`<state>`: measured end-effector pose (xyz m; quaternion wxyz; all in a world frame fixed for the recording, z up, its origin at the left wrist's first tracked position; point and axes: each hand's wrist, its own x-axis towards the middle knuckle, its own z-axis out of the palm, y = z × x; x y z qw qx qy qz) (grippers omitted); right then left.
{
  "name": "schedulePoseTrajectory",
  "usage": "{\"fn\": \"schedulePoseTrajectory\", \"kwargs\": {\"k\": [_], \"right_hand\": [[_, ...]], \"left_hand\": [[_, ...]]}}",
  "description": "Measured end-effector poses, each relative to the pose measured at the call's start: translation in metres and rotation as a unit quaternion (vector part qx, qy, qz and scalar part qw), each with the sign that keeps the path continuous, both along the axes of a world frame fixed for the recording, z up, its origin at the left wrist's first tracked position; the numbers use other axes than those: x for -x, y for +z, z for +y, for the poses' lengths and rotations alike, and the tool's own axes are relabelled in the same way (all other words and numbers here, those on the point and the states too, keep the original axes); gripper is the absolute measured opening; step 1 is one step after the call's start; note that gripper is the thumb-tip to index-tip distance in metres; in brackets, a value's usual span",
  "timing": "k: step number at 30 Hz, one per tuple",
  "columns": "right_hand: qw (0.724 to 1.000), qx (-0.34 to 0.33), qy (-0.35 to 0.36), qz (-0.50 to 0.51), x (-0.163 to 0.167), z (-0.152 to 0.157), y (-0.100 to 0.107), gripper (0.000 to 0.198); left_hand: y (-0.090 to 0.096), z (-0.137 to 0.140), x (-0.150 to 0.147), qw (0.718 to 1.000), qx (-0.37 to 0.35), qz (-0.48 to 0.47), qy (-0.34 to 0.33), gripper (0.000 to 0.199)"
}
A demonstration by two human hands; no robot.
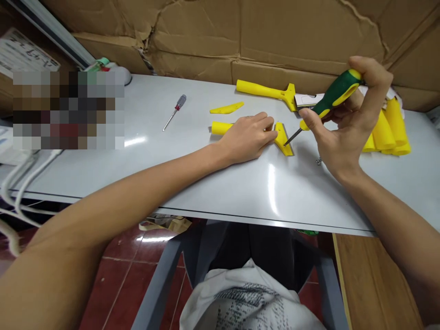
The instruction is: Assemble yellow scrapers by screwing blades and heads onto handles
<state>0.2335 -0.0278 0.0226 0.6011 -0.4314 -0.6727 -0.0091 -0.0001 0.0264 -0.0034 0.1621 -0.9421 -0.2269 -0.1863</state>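
My left hand is closed over the handle of a yellow scraper that lies on the white table. The scraper's flared head sticks out past my fingers on the right. In my right hand is a green and yellow screwdriver, tilted, with its tip at the lower part of that head. Whether the tip sits in a screw is too small to tell. Behind my left hand lies a loose yellow blade cover piece. A few small screws lie beside my right hand.
Another yellow scraper lies at the back near a small white box. Several yellow handles are piled at the right. A small screwdriver lies to the left. Cardboard stands along the table's back edge; white cables hang at left.
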Motion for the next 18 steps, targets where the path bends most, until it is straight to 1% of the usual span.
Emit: {"fn": "schedulePoseTrajectory", "kwargs": {"k": [6, 9, 11, 13, 16, 18], "right_hand": [[1.0, -0.016, -0.016, -0.017, 0.008, -0.004, -0.002, 0.072], [0.999, -0.026, -0.025, -0.032, 0.009, -0.007, 0.003, 0.071], [0.999, -0.025, -0.017, -0.028, 0.008, -0.006, 0.006, 0.07], [0.999, -0.023, 0.032, -0.014, 0.005, -0.002, 0.006, 0.07], [0.991, 0.013, 0.121, 0.046, 0.001, 0.007, -0.002, 0.066], [0.984, 0.04, 0.148, 0.086, 0.0, 0.013, -0.008, 0.062]], "left_hand": [[0.0, 0.0, 0.0, 1.0, -0.001, -0.009, -0.008, 0.023], [0.001, 0.0, 0.001, 1.0, -0.002, -0.011, -0.01, 0.025], [0.001, 0.0, 0.001, 1.0, -0.001, -0.011, -0.011, 0.026], [0.0, 0.0, 0.001, 1.0, -0.003, -0.014, -0.013, 0.025], [-0.001, 0.001, 0.002, 1.0, -0.004, -0.018, -0.015, 0.024], [-0.001, 0.001, 0.002, 1.0, -0.002, -0.019, -0.017, 0.024]]}}
